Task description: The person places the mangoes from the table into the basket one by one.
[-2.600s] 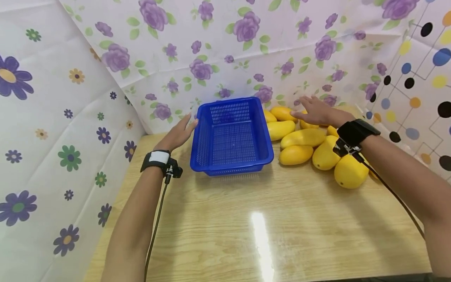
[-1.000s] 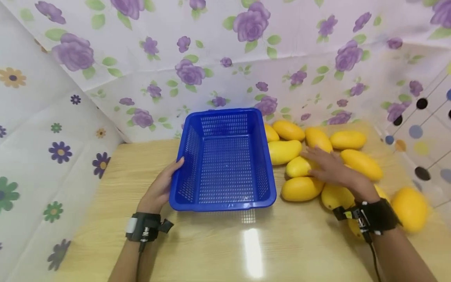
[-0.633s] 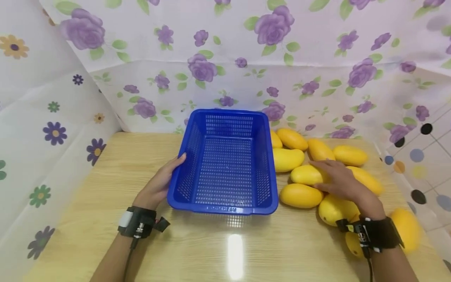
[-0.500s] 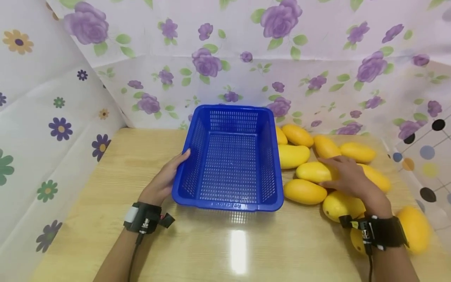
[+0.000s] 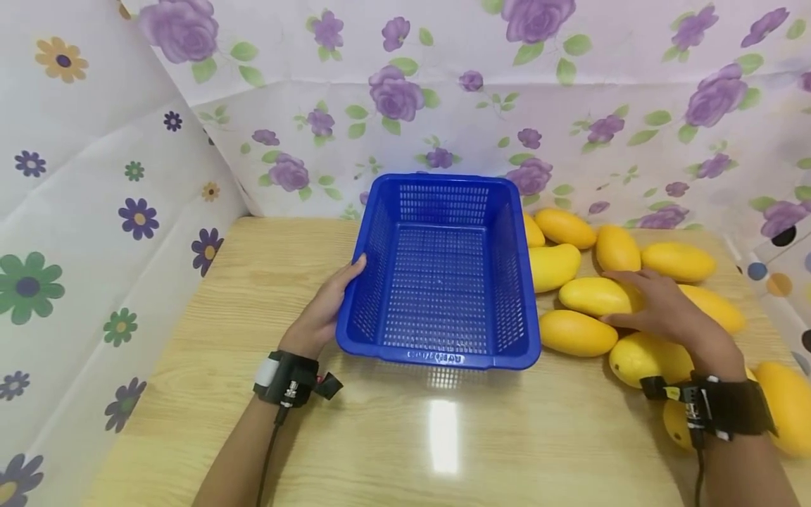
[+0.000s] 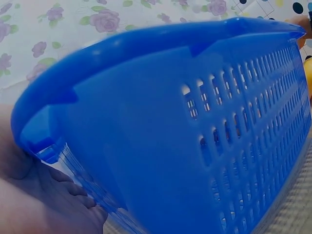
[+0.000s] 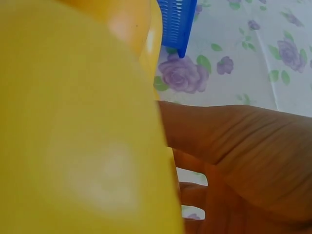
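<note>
A blue plastic basket (image 5: 443,359) with slotted walls stands on the table, nothing inside it. My left hand (image 5: 319,313) grips its left rim, thumb over the top edge and fingers against the outer wall, as the left wrist view shows beneath the basket rim (image 6: 146,44). Over on the right, my right hand (image 5: 668,313) holds a yellow mango (image 5: 595,296) between thumb and fingers, its right end hidden by the hand. That mango lies among others. In the right wrist view, a large mango (image 7: 87,126) fills the left side beside the right hand (image 7: 234,156).
Several more yellow mangoes crowd around, including one in front (image 5: 576,332), one behind (image 5: 617,248) and one at the far right (image 5: 786,408). The wooden table (image 5: 507,436) meets a flowered sheet (image 5: 342,162) at the back and another sheet (image 5: 95,211) on the left.
My left hand has come from beside the basket to grip its left rim. My right hand has lowered from above the mangoes onto one. The head view has shifted.
</note>
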Tool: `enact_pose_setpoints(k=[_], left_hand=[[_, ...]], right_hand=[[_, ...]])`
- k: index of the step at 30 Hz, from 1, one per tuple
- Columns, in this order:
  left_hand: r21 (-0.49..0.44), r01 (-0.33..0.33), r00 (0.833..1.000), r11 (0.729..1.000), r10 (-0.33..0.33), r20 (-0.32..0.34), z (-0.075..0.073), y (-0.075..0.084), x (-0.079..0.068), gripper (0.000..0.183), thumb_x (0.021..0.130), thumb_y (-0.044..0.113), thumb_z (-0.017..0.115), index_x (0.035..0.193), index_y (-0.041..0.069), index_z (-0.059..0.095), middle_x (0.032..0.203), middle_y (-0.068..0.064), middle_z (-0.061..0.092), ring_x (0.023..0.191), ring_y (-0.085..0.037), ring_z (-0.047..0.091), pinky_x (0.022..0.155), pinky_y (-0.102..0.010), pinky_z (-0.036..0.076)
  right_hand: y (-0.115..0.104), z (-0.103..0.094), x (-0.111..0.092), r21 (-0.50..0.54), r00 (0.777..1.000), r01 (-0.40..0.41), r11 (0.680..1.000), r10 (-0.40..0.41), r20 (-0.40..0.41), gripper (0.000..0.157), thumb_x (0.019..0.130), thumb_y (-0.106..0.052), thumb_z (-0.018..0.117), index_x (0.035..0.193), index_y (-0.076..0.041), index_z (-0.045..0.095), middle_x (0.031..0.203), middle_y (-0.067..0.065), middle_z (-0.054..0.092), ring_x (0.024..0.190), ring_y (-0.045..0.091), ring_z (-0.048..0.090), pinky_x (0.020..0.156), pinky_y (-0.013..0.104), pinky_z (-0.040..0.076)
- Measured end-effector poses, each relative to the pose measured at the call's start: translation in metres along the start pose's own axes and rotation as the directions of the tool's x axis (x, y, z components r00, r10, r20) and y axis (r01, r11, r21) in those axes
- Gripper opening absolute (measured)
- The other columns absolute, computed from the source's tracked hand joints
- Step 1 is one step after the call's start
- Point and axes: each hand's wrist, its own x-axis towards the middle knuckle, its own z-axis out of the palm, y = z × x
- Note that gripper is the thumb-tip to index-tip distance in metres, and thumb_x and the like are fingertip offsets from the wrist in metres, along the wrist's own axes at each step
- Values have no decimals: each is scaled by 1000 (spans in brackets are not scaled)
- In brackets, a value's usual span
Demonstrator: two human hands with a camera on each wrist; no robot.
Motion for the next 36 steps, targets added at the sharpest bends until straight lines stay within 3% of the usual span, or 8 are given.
enact_pose_setpoints(k=[4, 10, 17, 25, 30, 36], left_hand=[[6, -4, 1000, 1000, 4, -8, 0, -2, 1, 65, 103, 47, 41, 158, 16, 23, 140, -17, 45, 119, -29, 53, 105, -54, 36], [-33, -6, 999, 999, 8, 40, 6, -14, 2, 65, 104, 45, 39, 158, 13, 21, 139, -16, 46, 119, -28, 53, 105, -52, 36], [-6, -15, 1000, 1000, 15, -10, 1, -7, -5, 65, 104, 46, 40, 158, 14, 21, 136, -15, 47, 116, -26, 54, 100, -48, 41], [14, -17, 999, 1000, 17, -32, -7, -4, -12, 65, 103, 46, 40, 156, 11, 23, 130, -13, 51, 111, -26, 58, 94, -45, 47], [53, -34, 997, 998, 37, -65, -9, -4, -10, 66, 102, 48, 43, 157, 16, 24, 136, -14, 46, 118, -29, 53, 96, -46, 43], [33, -32, 999, 999, 33, -18, -5, -3, 1, 64, 103, 47, 41, 158, 18, 23, 143, -18, 41, 123, -32, 49, 101, -50, 38]], right_hand=[[2, -1, -2, -10, 1000, 13, 1000, -13, -24, 87, 82, -44, 77, 144, 7, 42, 136, 42, 39, 121, 60, 32, 93, 71, 29], [10, -6, -22, -33, 996, 20, 999, -23, -92, 83, 79, -37, 80, 141, 6, 45, 131, 44, 41, 116, 62, 35, 89, 70, 30], [-2, -15, -25, -38, 986, 12, 999, -18, -165, 84, 78, -36, 82, 143, 4, 45, 132, 42, 40, 114, 63, 32, 87, 73, 27], [-32, -31, -25, -34, 956, 49, 998, -56, -289, 83, 78, -24, 83, 148, -5, 43, 139, 35, 38, 119, 59, 28, 89, 72, 23], [-53, -36, -22, -17, 935, 97, 995, -98, -341, 83, 76, -22, 84, 148, -9, 46, 142, 30, 39, 122, 54, 30, 92, 73, 23], [-74, -40, -26, -25, 877, 125, 992, -122, -464, 91, 68, -4, 86, 149, -9, 44, 133, 33, 42, 115, 53, 32, 87, 68, 23]])
